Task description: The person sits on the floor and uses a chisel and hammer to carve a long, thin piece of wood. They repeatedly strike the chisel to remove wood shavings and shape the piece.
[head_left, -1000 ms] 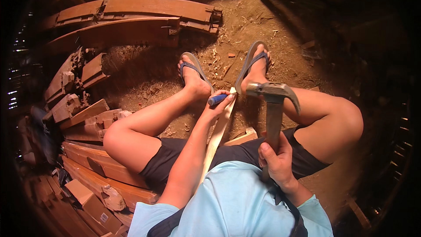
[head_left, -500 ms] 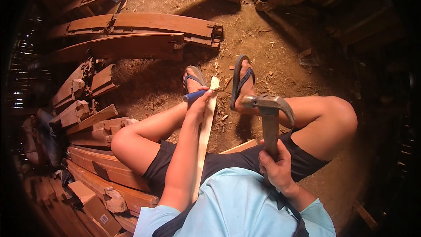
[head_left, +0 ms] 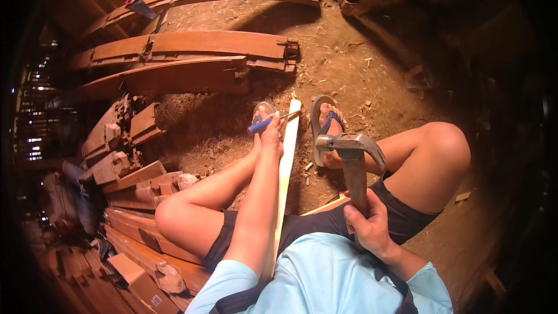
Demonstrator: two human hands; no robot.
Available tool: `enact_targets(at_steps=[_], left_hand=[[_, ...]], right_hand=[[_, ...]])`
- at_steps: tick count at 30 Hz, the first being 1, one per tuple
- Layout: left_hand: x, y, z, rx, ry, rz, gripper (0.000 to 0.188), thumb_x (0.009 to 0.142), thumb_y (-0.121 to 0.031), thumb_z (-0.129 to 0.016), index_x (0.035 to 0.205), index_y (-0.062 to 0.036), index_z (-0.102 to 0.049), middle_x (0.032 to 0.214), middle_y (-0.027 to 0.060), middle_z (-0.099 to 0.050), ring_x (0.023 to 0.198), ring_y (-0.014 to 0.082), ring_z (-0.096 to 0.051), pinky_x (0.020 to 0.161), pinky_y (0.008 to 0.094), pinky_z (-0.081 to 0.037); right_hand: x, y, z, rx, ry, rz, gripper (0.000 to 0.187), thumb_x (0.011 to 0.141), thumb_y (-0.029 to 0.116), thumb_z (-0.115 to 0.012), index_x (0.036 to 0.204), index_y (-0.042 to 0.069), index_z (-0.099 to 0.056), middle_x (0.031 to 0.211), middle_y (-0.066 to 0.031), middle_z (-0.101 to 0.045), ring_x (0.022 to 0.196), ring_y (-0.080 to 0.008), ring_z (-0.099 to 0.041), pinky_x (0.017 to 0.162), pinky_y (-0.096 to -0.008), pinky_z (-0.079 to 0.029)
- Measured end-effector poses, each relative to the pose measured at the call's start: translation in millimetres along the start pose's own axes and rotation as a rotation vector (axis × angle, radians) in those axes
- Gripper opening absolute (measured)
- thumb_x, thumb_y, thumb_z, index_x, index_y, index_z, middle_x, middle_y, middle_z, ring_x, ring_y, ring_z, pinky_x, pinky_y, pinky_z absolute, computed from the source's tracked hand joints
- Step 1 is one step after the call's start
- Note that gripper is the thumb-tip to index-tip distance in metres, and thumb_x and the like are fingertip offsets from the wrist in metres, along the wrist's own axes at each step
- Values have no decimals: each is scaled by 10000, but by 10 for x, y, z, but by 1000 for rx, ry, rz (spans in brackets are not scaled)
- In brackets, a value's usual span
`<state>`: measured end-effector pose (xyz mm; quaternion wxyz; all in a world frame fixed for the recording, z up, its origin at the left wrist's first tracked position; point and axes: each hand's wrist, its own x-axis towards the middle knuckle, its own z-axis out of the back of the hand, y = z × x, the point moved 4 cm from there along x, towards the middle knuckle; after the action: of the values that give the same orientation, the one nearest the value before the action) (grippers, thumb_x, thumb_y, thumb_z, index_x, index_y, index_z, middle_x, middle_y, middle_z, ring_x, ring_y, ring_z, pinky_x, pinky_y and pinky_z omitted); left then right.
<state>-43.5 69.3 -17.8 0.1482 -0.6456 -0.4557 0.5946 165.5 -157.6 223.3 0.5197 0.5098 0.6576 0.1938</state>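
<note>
Near the centre of the frame, a long pale wood strip (head_left: 286,168), reaching from between the feet down beside the left forearm (head_left: 256,209) to the lap. Far end now well apart from the right sandal (head_left: 317,117), after seeming to rest at its heel a second ago. Probably a repositioning between strokes, judging by the hammer well clear of the blade. Strip narrow, cream-coloured, almost straight, with a blunt, squarish tip; any cut marks too small to make out.

Just left of the strip, left hand (head_left: 272,132) with fingers curled round a blue-handled tool (head_left: 260,125), thin blade crossing over the strip near its tip. Right of centre, right hand (head_left: 367,221) wrapped firmly round the handle of a claw hammer (head_left: 352,163), head raised. Farther out, reddish-brown curved beams (head_left: 221,43) at upper left, a red-handled saw (head_left: 139,6) above, and a cardboard box (head_left: 139,285) at lower left.
</note>
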Motion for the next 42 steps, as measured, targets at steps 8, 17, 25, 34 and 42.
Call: enact_targets(at_steps=[8,17,25,34,42], left_hand=[[-84,-710,-413,65,249,-433,104,842,-101,-665,847,-118,-563,837,46,-625,775,146,-600,832,295,-478],[-507,-1203,-580,1111,445,-663,68,787,-37,-657,836,-42,-703,710,34,-636,683,153,-610,627,305,-467],[-838,-433,-416,1869,593,-648,203,707,-170,-673,881,-66,-681,886,177,-654,880,344,-654,796,451,-534],[-657,-187,-163,1615,469,-612,261,695,-185,-662,903,-27,-657,814,233,-671,812,371,-674,762,458,-532],[-767,-457,-551,1830,427,-492,244,719,-171,-638,945,-88,-675,917,190,-678,898,360,-657,810,445,-529]], right_hand=[[117,-18,-6,-51,-46,-41,162,911,109,-612,1022,26,-529,706,38,-518,585,-21,-451,515,-193,-387],[107,-136,-114,-113,30,-59,181,901,95,-627,1047,22,-550,770,65,-489,674,-9,-419,587,-189,-372],[23,-206,-53,-186,48,72,240,916,93,-595,1126,4,-522,631,7,-492,485,-55,-430,447,-210,-352],[-18,-190,-52,-114,42,73,239,918,103,-593,1122,1,-519,633,-2,-485,487,-67,-432,444,-219,-364],[65,-171,-26,-59,6,26,192,919,116,-600,1066,14,-530,671,36,-499,543,-21,-442,485,-196,-374]])
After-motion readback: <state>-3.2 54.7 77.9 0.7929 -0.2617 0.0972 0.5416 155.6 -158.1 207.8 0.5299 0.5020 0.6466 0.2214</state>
